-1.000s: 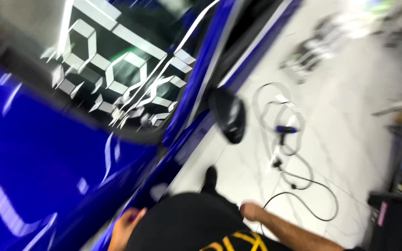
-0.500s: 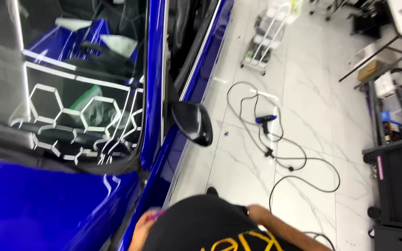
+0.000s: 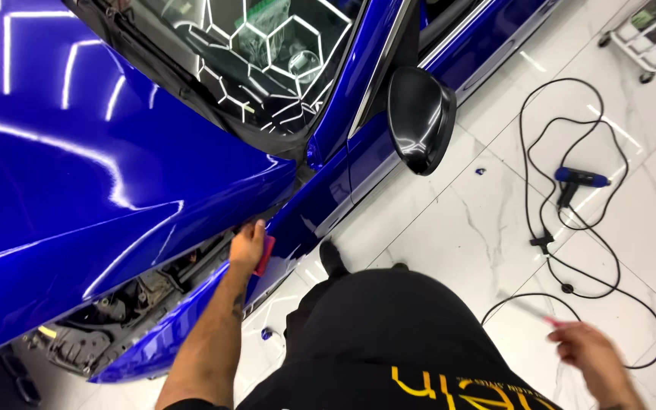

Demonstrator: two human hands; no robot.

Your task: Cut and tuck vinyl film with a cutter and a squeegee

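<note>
Beside the black side mirror (image 3: 421, 118), a red squeegee (image 3: 265, 254) is gripped by the left hand (image 3: 247, 247) against the blue fender (image 3: 298, 220); right hand (image 3: 590, 351) blurred, grip unclear. Wrapping looks unfinished.

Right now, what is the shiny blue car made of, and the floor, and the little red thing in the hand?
The blue car body looks like painted or film-wrapped metal, glossy: ceiling lights mirror in it. The floor looks like polished marble-like tile, white with grey veins and seams. The red tool under the left hand is probably plastic or rubber; it is too hidden to be sure.
</note>
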